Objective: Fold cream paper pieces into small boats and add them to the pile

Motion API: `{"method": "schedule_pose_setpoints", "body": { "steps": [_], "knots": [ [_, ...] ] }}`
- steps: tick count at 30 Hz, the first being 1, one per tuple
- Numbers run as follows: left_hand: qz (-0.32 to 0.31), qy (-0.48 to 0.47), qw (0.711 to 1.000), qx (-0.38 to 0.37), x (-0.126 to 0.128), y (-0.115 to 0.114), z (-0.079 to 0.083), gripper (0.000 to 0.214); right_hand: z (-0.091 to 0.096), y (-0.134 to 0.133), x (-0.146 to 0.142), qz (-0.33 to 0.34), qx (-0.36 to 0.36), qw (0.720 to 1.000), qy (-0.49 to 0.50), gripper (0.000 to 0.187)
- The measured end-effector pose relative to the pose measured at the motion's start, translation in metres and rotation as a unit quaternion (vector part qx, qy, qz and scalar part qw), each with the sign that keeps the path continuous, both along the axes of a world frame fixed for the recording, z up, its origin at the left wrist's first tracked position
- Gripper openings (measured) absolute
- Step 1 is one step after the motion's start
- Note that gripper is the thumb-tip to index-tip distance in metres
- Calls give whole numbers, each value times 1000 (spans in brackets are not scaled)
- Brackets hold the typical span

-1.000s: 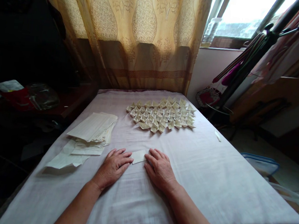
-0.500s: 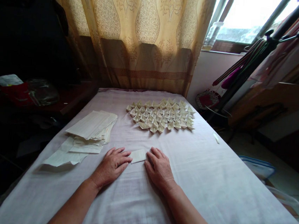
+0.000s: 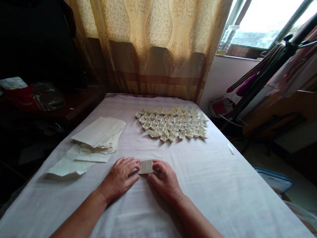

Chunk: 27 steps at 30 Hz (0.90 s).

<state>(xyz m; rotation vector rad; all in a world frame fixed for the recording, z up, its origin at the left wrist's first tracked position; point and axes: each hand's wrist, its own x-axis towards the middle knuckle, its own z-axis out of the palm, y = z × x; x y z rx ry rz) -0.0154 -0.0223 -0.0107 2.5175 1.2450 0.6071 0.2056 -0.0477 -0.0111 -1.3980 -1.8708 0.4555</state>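
Left of folded paper (image 3: 145,166): left hand (image 3: 120,177) touching, can't tell if pinching.
Right of it: right hand (image 3: 167,181) pinches the edge!
Beyond it: boat-shaped papers (image 3: 172,124), massed.

On the table (image 3: 236,209), the left hand (image 3: 121,179) and right hand (image 3: 166,181) cover the ends of the folded paper (image 3: 145,166), whose layers are too small to count, and the white scrap (image 3: 230,148) near the table's right edge is too small to identify. Beyond the table, the view's top edge cuts off the curtain (image 3: 160,25) and window (image 3: 264,22); left of the table, darkness hides most detail.
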Motion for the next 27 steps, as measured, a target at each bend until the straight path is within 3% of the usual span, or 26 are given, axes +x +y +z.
{"method": "schedule_pose_setpoints", "body": {
  "steps": [5,9,11,14,16,20,23,27],
  "knots": [
    [20,-46,998,41,0,2,0,29,6,6,-7,57,38,997,-27,9],
    [4,-51,994,101,2,15,15,52,20,24,-1,115,111,977,-142,25],
    [-12,-48,990,133,4,25,28,46,26,37,3,123,171,960,-187,29],
    [-45,-42,980,188,9,41,45,16,27,53,7,86,291,931,-201,23],
    [-63,-25,970,233,12,48,48,16,23,60,9,59,323,922,-206,20],
    [-92,15,961,261,16,52,33,13,10,60,15,28,281,931,-233,15],
    [-117,24,967,224,15,47,20,12,5,55,19,43,215,943,-252,13],
    [-123,33,978,164,9,40,16,21,5,49,21,63,135,961,-231,14]
  ]
}}
